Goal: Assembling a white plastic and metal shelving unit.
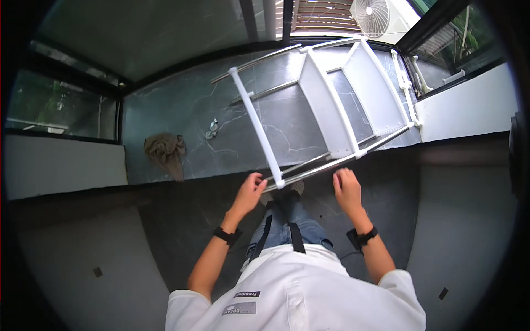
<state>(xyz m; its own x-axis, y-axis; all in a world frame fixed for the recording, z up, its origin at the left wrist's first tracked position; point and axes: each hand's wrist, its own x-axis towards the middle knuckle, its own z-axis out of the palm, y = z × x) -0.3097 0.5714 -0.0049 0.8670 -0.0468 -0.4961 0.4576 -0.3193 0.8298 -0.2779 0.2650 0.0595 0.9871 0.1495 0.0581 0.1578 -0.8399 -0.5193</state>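
Observation:
A rack with silvery metal tubes and white shelf panels (381,88) lies on its side on a grey marbled ledge (187,110). A white crossbar (256,124) joins its tubes at the left end. Beside the near left tube end is my left hand (249,193), its fingers bent and apart; whether they touch the tube I cannot tell. My right hand (348,190) hovers just on the near side of the long front tube (326,166), loosely curled, with nothing visible in it. Both wrists wear black bands.
A crumpled brown cloth (165,151) and small metal-and-clear casters (212,129) lie on the ledge's left part. Slim white bars (406,88) rest by the right window. Dark window frames border the ledge. Outside stands a white fan unit (371,14). My feet are below the ledge's edge.

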